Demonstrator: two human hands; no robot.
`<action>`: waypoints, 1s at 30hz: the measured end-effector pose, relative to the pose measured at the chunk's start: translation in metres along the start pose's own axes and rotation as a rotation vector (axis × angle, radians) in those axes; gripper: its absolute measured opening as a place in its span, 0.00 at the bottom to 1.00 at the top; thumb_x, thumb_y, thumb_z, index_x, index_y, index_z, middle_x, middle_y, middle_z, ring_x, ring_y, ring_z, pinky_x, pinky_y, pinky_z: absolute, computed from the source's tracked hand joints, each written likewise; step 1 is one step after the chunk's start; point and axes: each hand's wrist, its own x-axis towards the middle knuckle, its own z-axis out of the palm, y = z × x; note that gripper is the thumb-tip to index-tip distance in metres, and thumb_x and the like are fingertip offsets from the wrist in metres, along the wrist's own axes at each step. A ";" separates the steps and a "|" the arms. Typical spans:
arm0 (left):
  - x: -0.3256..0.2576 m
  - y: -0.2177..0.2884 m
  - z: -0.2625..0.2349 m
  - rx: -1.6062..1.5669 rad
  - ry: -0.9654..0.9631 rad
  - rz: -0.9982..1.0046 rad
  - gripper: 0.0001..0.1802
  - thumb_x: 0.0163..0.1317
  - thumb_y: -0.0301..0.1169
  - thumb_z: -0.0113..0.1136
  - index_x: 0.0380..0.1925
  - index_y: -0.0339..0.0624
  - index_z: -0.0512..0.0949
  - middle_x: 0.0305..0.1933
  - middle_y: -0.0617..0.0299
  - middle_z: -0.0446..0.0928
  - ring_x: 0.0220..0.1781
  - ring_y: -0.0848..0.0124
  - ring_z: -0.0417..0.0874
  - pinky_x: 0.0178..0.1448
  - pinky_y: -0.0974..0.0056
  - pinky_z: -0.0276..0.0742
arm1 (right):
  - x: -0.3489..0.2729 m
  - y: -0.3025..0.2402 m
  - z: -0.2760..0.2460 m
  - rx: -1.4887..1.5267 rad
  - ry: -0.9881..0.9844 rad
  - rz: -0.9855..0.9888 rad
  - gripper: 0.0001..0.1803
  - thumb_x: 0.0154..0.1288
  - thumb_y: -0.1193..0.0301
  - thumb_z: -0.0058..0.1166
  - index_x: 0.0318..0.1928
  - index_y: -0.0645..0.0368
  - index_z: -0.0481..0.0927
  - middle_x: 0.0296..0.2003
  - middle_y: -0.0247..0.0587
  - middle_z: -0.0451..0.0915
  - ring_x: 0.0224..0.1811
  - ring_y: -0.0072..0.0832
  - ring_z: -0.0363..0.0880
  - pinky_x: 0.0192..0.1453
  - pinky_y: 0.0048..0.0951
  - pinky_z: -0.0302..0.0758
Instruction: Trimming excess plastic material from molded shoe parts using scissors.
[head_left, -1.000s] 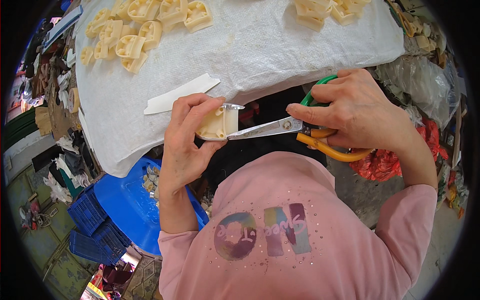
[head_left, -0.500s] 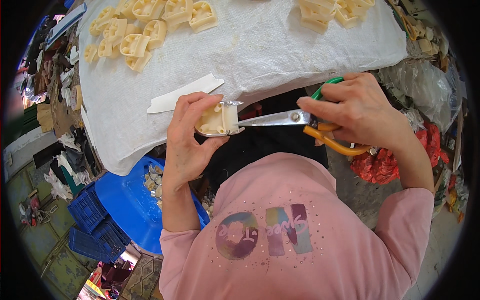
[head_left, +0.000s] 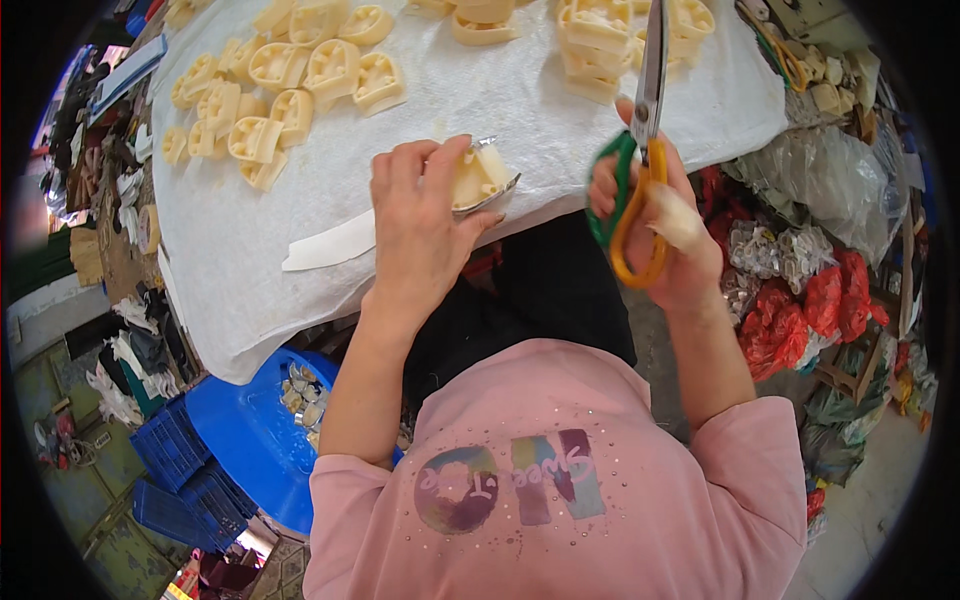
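My left hand (head_left: pixel 412 225) is closed round a cream moulded piece (head_left: pixel 480 178) with a shiny silvery edge, just above the near edge of the white cloth. The fingers hide its left side. In my right hand (head_left: pixel 685 250) are scissors (head_left: pixel 650 90) with one green and one orange handle. Their blades point away from me, nearly together, and are apart from the piece. A white strip (head_left: pixel 330 246) lies on the cloth beside my left wrist. Several similar cream pieces (head_left: pixel 280 66) sit at the far left, and another stack (head_left: pixel 593 42) stands beyond the scissors.
The white cloth (head_left: pixel 230 300) covers the work surface. A blue basin (head_left: pixel 255 440) holding small silvery and cream bits stands low on the left, next to blue crates (head_left: pixel 175 445). On the right are red plastic bags (head_left: pixel 775 330) and clear plastic sheeting (head_left: pixel 835 190).
The scissors have come away from the piece and swung from pointing left to pointing away from me. My left hand has moved right and farther out, still holding the piece.
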 end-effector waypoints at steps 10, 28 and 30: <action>0.003 0.002 0.007 -0.042 -0.075 -0.062 0.36 0.40 0.20 0.67 0.56 0.40 0.72 0.46 0.52 0.71 0.50 0.57 0.70 0.55 0.59 0.69 | 0.024 0.004 0.015 0.124 0.041 -0.294 0.27 0.63 0.79 0.37 0.64 0.64 0.58 0.41 0.43 0.73 0.39 0.24 0.71 0.46 0.28 0.71; 0.011 0.000 0.006 -0.137 -0.111 -0.115 0.34 0.37 0.18 0.67 0.51 0.39 0.74 0.42 0.53 0.70 0.47 0.56 0.70 0.53 0.58 0.69 | 0.037 0.038 0.022 -0.036 0.077 -0.270 0.24 0.59 0.79 0.39 0.58 0.66 0.62 0.34 0.37 0.72 0.33 0.21 0.69 0.39 0.23 0.69; 0.009 -0.001 0.005 -0.115 -0.124 -0.130 0.35 0.37 0.16 0.67 0.52 0.42 0.75 0.42 0.54 0.70 0.46 0.59 0.72 0.51 0.61 0.70 | 0.042 0.031 0.015 0.063 0.049 -0.190 0.24 0.61 0.78 0.41 0.59 0.63 0.61 0.36 0.41 0.71 0.35 0.25 0.69 0.42 0.29 0.69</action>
